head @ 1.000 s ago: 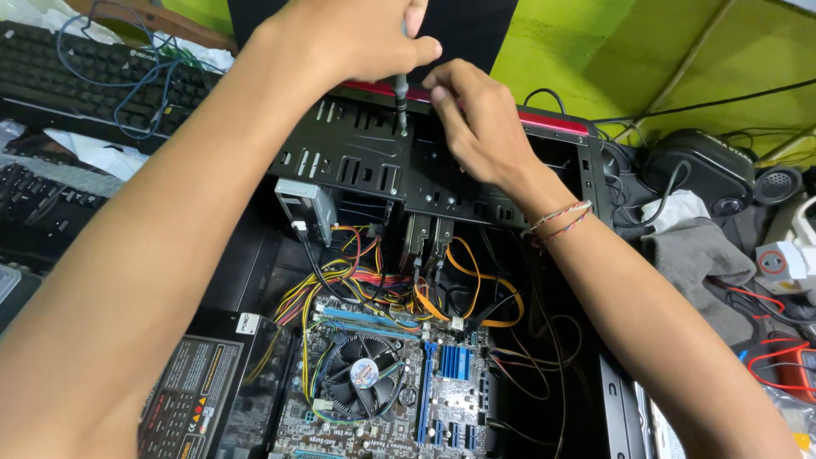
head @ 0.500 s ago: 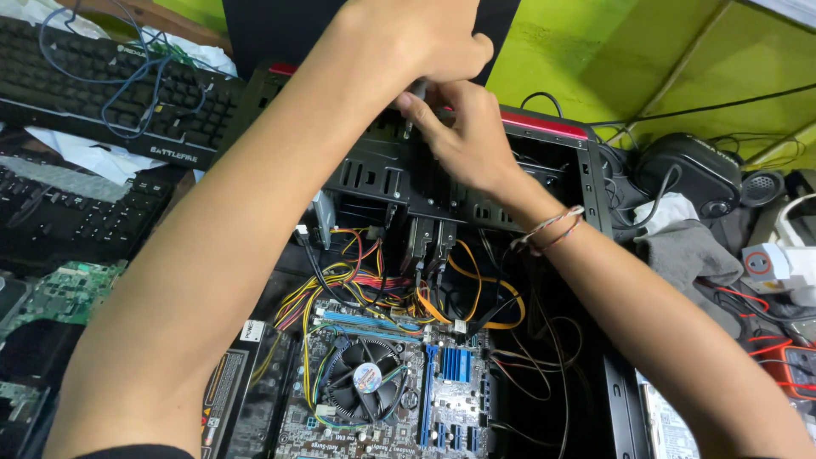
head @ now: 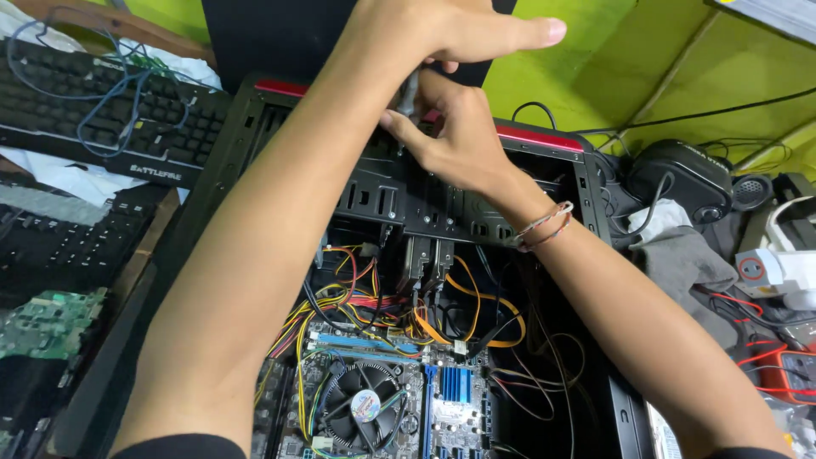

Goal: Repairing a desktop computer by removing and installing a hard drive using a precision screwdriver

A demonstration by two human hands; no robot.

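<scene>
An open black computer case (head: 255, 127) lies on its side in front of me. My left hand (head: 433, 34) reaches over its far end and grips a screwdriver (head: 410, 92) from above; the handle is hidden in my fist. My right hand (head: 459, 140), with a bracelet on the wrist, pinches the metal shaft just below, over the black drive cage (head: 382, 200). The tip is hidden behind my fingers. Lower down lie the motherboard (head: 450, 395), its round cooler fan (head: 364, 406) and a tangle of coloured cables (head: 365, 297).
Two black keyboards (head: 102, 110) (head: 59, 246) and a green circuit board (head: 51, 323) lie left of the case. To the right are a black speaker (head: 680, 178), a grey cloth (head: 688, 263) and red wires (head: 765, 357). A green wall stands behind.
Both hands, still on the screwdriver, have moved away from me along the drive cage toward the case's red-trimmed far edge. My right fingers have closed tighter around the shaft.
</scene>
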